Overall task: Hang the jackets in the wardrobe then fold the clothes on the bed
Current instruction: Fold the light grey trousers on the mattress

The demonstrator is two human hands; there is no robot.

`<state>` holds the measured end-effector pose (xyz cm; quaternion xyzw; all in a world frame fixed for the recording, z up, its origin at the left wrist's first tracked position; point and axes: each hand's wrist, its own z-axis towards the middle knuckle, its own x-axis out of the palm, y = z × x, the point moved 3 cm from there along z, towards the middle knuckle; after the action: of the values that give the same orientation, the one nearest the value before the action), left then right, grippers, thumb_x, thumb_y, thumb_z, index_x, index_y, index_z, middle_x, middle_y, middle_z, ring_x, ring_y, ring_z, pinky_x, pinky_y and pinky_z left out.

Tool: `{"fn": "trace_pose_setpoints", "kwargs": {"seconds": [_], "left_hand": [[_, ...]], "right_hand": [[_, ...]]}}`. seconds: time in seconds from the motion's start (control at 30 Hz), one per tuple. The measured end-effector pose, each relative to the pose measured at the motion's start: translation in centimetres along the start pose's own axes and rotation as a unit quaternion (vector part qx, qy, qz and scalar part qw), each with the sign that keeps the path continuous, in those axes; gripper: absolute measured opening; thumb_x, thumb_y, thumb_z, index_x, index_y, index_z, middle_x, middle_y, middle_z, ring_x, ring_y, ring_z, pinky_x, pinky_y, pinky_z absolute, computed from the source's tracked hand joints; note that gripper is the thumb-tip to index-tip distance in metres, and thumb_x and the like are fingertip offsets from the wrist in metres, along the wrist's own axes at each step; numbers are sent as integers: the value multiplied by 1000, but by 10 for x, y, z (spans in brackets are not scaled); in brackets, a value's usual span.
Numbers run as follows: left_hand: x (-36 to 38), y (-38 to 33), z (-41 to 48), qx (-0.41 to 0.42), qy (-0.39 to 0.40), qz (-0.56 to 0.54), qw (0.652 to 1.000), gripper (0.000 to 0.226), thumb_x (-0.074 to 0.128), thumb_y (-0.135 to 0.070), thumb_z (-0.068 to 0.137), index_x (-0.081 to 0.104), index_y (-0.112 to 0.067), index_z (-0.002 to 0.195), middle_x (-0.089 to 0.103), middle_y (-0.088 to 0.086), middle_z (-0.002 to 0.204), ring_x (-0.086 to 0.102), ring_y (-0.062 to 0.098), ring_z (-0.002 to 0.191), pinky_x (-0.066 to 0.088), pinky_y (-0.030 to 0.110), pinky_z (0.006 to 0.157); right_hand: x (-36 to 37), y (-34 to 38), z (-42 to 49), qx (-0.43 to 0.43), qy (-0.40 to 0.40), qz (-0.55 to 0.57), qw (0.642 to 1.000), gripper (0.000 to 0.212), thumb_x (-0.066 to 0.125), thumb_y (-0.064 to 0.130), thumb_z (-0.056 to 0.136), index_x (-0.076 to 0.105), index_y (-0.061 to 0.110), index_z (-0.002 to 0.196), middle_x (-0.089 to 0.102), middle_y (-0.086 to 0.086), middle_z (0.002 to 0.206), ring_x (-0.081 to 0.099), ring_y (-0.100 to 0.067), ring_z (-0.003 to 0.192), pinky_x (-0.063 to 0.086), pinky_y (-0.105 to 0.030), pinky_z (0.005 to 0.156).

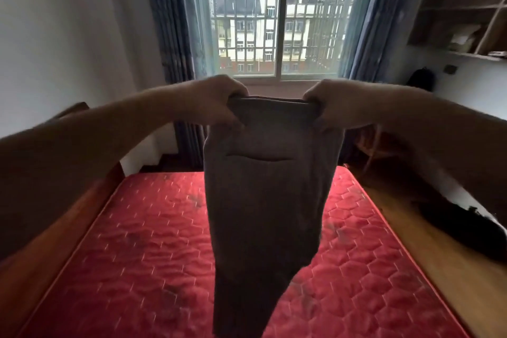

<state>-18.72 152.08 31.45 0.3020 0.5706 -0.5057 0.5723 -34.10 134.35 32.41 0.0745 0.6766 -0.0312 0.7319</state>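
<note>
Both arms reach forward at chest height, bare to the edge of the view.

Left hand [216, 101]: fingers curled, pinching the left corner of the waistband of a pair of grey trousers [263, 186]. Right hand [329, 105]: the same grip on the right corner, thumb and fingers folded over the fabric edge. The waistband runs taut and level between the two hands.

The trousers hang straight down in the air, legs lying together, and narrow toward the bottom of the view. A curved pocket seam crosses the upper part. The lower ends run out of view, so I cannot tell whether they touch anything.

Under and behind the trousers lies the bed: a red quilted mattress [137, 241] with a hexagon stitch pattern and a few dark smudges, set in a wooden bed frame [68, 228].

Past the foot of the bed is a barred window [274, 22] with blue curtains [170, 22] on either side; apartment blocks show outside. Wooden wall shelves [466, 8] are mounted at upper right. A dark heap [461, 225] lies on the wooden floor [406, 217] to the right of the bed; it is too dim to identify.
</note>
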Motion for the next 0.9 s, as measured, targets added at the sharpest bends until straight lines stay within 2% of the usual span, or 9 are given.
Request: {"fn": "trace_pose_setpoints", "kwargs": {"seconds": [0.07, 0.23, 0.33, 0.43, 0.57, 0.63, 0.7, 0.8, 0.9], "left_hand": [[-12, -21, -6, 9, 8, 10, 1000, 20, 84, -25, 75, 65, -26, 79, 64, -10, 70, 60, -5, 60, 39, 10, 51], [-43, -80, -31, 8, 12, 49, 999, 26, 84, -42, 75, 71, -25, 89, 70, -9, 79, 65, -1, 68, 49, 26, 61], [-52, -121, -50, 1, 22, 49, 999, 33, 80, -55, 70, 69, -31, 88, 70, -16, 84, 67, 1, 71, 52, 28, 62], [-56, -160, -66, -15, 29, 29, 999, 43, 73, -68, 59, 68, -37, 88, 71, -21, 88, 69, 1, 73, 57, 30, 62], [-54, -192, -74, -20, 38, 6, 999, 42, 72, -71, 58, 67, -44, 90, 71, -25, 92, 70, -2, 77, 54, 18, 58], [-49, -199, -75, -24, 39, -8, 999, 48, 73, -74, 58, 69, -43, 95, 72, -24, 94, 70, -2, 79, 54, 15, 55], [-37, -199, -73, -32, 49, -29, 998, 55, 76, -75, 58, 70, -40, 100, 74, -19, 95, 71, 0, 81, 56, 14, 58], [-10, -187, -60, -50, 61, -34, 996, 54, 79, -72, 61, 72, -34, 98, 75, -14, 93, 72, 4, 80, 59, 24, 65], [29, -162, -39, -61, 62, -20, 996, 35, 83, -54, 67, 70, -29, 88, 73, -9, 83, 70, 10, 75, 55, 33, 65]], "right_hand": [[-11, 0, -20, 12, -3, 11, 1000, 25, 71, 3, 75, 73, 7, 99, 68, -4, 80, 61, -19, 73, 52, -38, 73], [-47, 0, -71, 6, -24, 41, 999, 24, 74, 0, 77, 74, 8, 100, 71, -5, 82, 62, -15, 71, 51, -34, 72], [-65, -3, -104, -23, -26, 47, 998, 25, 75, 2, 77, 73, 16, 98, 72, 0, 83, 63, -10, 73, 50, -31, 70], [-80, -11, -136, -49, -25, 51, 997, 26, 77, 4, 77, 74, 21, 96, 72, 6, 80, 66, -12, 77, 52, -34, 75], [-91, -26, -163, -67, -29, 70, 995, 27, 81, 6, 75, 72, 30, 83, 72, 11, 75, 64, -5, 72, 50, -30, 73], [-90, -32, -166, -67, -34, 72, 995, 26, 81, 6, 75, 73, 28, 87, 72, 9, 81, 64, -8, 77, 51, -33, 76], [-83, -37, -162, -65, -27, 69, 995, 26, 79, 3, 75, 75, 23, 90, 72, 6, 80, 63, -9, 75, 50, -32, 73], [-60, -46, -150, -64, -1, 46, 997, 30, 76, 0, 74, 68, 29, 76, 67, 9, 71, 60, -7, 69, 44, -26, 63], [-20, -61, -129, -61, 19, 35, 997, 27, 71, -2, 74, 69, 24, 83, 65, 8, 73, 58, -7, 70, 43, -29, 63]]}}
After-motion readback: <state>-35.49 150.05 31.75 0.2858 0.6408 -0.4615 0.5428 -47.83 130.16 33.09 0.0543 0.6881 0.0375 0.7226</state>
